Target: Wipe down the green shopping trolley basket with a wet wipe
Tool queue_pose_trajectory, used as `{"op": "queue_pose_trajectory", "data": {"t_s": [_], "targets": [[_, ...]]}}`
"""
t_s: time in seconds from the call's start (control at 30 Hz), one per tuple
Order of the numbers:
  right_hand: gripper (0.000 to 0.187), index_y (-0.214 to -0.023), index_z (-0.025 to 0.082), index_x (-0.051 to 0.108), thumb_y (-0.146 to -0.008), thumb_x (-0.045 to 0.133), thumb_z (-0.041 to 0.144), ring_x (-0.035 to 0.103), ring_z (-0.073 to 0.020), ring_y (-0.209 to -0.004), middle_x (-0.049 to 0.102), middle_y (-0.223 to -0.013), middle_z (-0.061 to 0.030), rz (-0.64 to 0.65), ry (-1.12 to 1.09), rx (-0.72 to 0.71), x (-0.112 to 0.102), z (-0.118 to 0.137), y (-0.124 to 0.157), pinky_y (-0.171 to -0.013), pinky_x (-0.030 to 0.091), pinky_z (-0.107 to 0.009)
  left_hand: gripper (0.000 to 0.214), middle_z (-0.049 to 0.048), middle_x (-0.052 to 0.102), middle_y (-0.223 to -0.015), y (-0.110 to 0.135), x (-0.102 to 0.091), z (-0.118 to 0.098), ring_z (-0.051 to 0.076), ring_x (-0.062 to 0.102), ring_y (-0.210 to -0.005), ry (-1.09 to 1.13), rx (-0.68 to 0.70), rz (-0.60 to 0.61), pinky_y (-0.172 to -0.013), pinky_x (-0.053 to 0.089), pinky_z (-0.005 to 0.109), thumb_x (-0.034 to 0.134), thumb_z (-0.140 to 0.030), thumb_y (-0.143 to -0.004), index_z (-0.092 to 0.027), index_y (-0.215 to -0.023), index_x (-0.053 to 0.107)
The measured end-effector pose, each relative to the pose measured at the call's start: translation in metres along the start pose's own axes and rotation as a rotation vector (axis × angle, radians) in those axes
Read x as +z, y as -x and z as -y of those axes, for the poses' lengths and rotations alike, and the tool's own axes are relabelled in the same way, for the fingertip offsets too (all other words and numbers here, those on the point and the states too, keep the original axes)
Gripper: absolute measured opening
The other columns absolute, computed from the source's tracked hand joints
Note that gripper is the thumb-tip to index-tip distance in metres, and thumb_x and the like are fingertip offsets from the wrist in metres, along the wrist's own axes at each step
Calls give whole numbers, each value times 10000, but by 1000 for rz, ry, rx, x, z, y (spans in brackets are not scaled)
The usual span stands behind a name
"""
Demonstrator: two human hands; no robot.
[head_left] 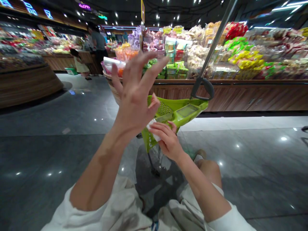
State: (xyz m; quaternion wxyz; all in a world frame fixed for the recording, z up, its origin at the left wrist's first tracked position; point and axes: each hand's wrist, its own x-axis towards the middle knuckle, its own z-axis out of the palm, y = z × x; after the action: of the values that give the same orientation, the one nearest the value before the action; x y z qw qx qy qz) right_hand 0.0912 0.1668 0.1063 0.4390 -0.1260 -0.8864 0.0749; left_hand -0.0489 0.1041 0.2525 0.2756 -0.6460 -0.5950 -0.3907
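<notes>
My left hand (138,88) is raised in front of me with its fingers spread apart and nothing in it. My right hand (166,139) is lower, its fingers pinched on a small white piece of paper or tissue (152,130) right at the near rim of a green shopping basket (175,117). The basket stands on wheels on the floor, and its grey pull handle (211,51) rises up to the right. White sleeves cover both my upper arms.
A long wooden counter (240,94) piled with bagged snacks (216,51) runs behind the basket. A round wooden display (26,83) stands at the left. A person (98,45) stands far back by another counter. The glossy grey floor (60,128) spreads all around.
</notes>
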Motion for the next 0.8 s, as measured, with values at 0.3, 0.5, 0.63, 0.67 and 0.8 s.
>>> {"op": "queue_pose_trajectory", "data": {"t_s": [0.3, 0.5, 0.63, 0.67, 0.8], "targets": [[420, -1234, 273, 592, -895, 426, 91, 536, -221, -1344, 601, -1420, -59, -240, 135, 117, -61, -37, 23, -1198, 185, -496, 580, 178, 513, -1464, 115, 51, 22, 261, 444, -1405, 164, 33, 450, -1214, 282, 529, 505, -219, -914, -104, -1462, 356], [598, -1390, 230, 511, -816, 454, 72, 519, -227, -1348, 478, -1529, -112, -3, 360, 268, -50, -24, 11, -1095, 260, -445, 552, 158, 495, -1486, 131, 61, 7, 239, 425, -1428, 133, -43, 272, -1176, 401, 438, 479, -94, -919, -141, -1462, 388], [604, -1370, 219, 526, -821, 371, 21, 495, -185, -1373, 581, -1442, -73, -21, 354, 250, -19, 18, 7, -1193, 61, -463, 604, 150, 526, -1464, 140, 68, 3, 230, 450, -1413, 125, -105, 215, -1166, 417, 428, 447, -20, -884, -145, -1471, 380], [609, -1395, 207, 501, -833, 359, 18, 495, -168, -1372, 590, -1432, -70, -13, 329, 216, -13, 25, 6, -1207, 23, -444, 603, 158, 533, -1458, 142, 69, 4, 234, 461, -1404, 121, -116, 201, -1159, 425, 428, 445, -12, -877, -138, -1465, 391], [575, -1425, 203, 471, -888, 355, 30, 517, -138, -1351, 605, -1416, -61, 7, 316, 95, -13, 18, 9, -1224, -67, -396, 604, 153, 540, -1456, 146, 72, 6, 229, 479, -1390, 132, -130, 167, -1157, 428, 421, 457, -23, -882, -152, -1469, 396]]}}
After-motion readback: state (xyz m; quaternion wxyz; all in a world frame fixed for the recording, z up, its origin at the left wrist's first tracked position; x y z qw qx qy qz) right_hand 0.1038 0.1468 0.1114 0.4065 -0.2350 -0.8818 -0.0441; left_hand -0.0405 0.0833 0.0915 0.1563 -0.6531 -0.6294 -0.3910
